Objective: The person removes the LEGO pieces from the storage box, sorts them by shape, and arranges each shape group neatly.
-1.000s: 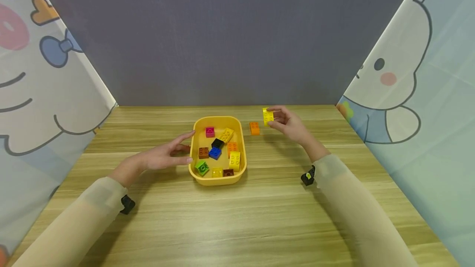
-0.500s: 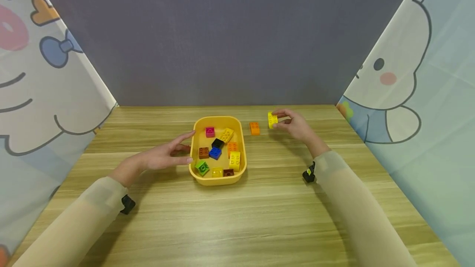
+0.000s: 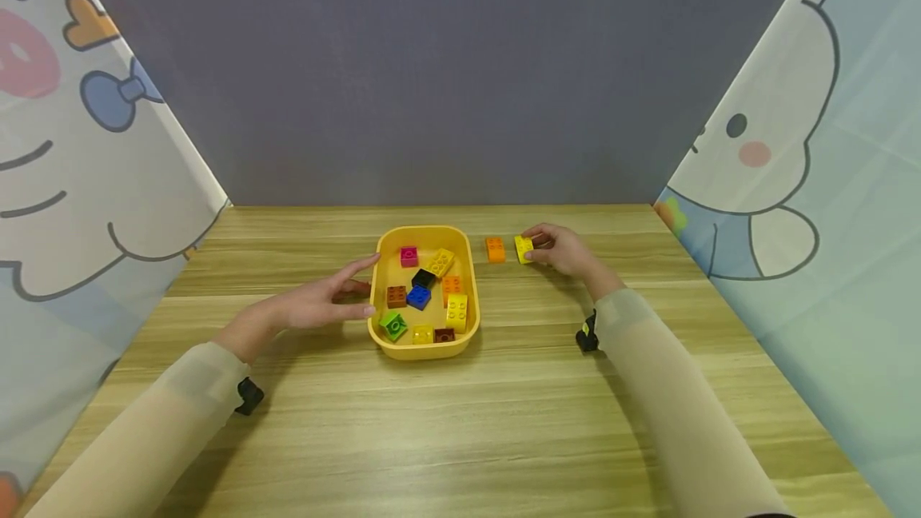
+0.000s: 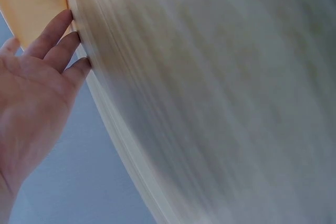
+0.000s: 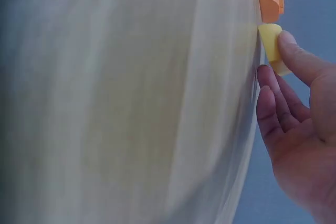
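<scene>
My right hand point(image 3: 564, 251) pinches a yellow building brick point(image 3: 524, 249) between thumb and fingers, low at the table. In the right wrist view the same yellow brick point(image 5: 270, 43) is slightly tilted, one end at the tabletop. Just left of it lies an orange brick point(image 3: 495, 249), studs up. My left hand point(image 3: 316, 304) has its fingers spread along the left wall of a yellow tub point(image 3: 424, 352), fingertips right at the rim. Inside the tub are several bricks, among them a blue brick point(image 3: 419, 297), a green brick point(image 3: 392, 325) and a pink brick point(image 3: 408, 256).
A wooden table point(image 3: 460, 430) carries everything. Behind it rises a dark grey panel point(image 3: 446, 78). Printed cartoon panels stand along the left side point(image 3: 108, 150) and the right side point(image 3: 791, 182). Black wrist devices sit at both cuffs.
My right hand has lowered the yellow brick from above the table down beside the orange one, after shifting a little right. The left hand and tub have stayed put.
</scene>
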The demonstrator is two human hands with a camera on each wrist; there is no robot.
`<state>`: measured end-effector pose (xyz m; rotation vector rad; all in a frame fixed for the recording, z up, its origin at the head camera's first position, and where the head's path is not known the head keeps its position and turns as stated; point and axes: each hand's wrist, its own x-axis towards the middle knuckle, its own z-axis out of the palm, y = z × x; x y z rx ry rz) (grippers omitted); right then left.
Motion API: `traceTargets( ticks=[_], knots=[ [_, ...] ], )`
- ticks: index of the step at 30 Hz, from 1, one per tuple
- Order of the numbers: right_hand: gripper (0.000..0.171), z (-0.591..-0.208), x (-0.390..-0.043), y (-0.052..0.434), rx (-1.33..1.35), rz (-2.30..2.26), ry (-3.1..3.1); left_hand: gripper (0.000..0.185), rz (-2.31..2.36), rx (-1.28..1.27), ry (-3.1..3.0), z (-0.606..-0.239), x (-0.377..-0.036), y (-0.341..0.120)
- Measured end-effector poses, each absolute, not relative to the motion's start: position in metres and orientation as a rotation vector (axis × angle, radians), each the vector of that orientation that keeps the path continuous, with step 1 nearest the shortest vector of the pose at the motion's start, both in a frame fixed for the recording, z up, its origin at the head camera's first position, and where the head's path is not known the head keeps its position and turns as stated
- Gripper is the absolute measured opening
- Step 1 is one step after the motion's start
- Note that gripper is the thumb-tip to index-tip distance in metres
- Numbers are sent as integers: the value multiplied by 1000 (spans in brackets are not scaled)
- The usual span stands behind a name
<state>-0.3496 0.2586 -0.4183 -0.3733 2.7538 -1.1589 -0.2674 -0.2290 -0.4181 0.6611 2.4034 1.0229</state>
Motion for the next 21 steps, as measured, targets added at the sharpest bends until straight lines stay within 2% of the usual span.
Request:
traceTargets(
  ticks=[21],
  knots=[
    [46,-424,-355,256,-316,-1099,2751,99,1042,637,2401,-418,-266,-231]
  ],
)
